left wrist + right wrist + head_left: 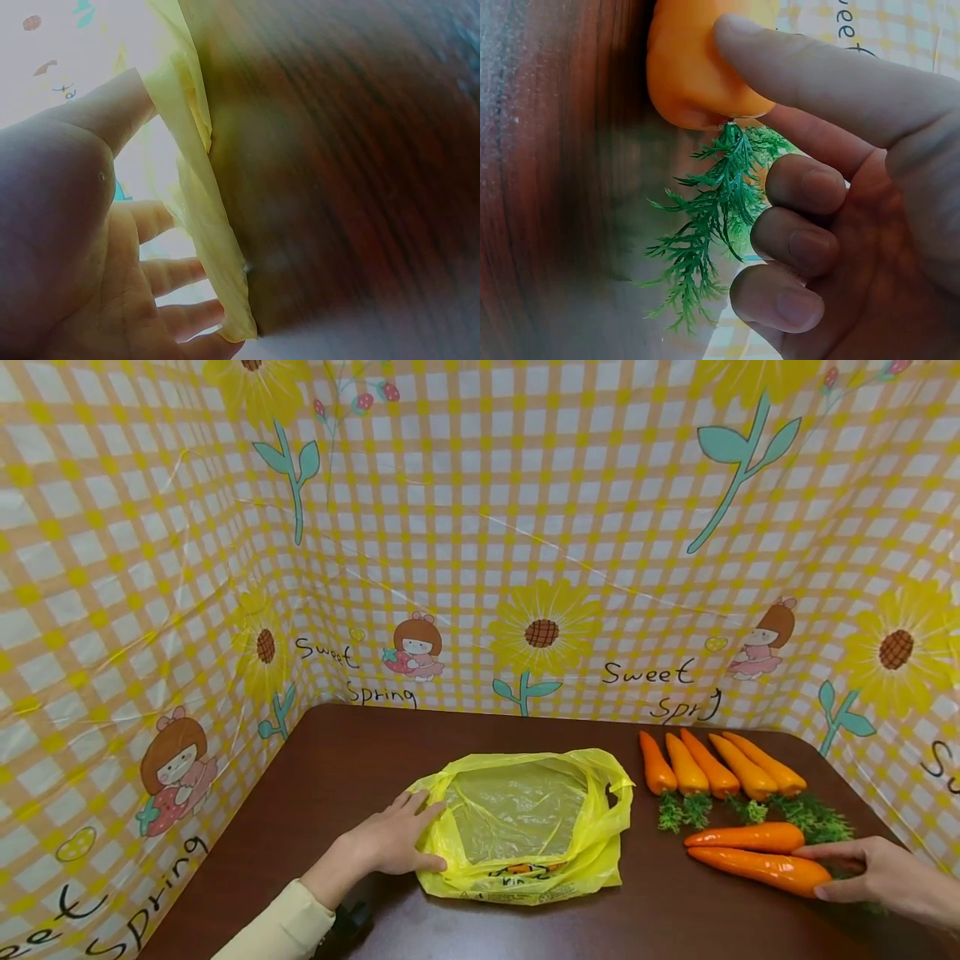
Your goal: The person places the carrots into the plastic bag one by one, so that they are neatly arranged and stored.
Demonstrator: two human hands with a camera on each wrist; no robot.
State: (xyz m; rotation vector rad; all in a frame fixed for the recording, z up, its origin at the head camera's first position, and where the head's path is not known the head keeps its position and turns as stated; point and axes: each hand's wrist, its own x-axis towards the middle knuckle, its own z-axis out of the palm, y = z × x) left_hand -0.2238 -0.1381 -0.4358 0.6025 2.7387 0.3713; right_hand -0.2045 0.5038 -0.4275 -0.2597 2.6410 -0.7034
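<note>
With my right hand (873,877) I pinch the nearest carrot (765,870) at its blunt end, thumb against index finger, the other fingers curled below; it is glossy deep orange, tapering leftward to a point, with feathery green leaves (705,210) sprouting under my grip. It sits on the table's right side; whether it touches the wood I cannot tell. My left hand (393,839) is spread wide against the left side of a yellow plastic bag (540,893), thin and crinkled, its mouth gaping upward. Just beyond my carrot lies another carrot (742,837), and farther back a row of carrots (688,768), some paler orange. The tabletop (360,768) is dark brown wood; past it hangs checked cloth (450,527) printed with sunflowers. I count seven carrots, two near and five behind, and one bag.
</note>
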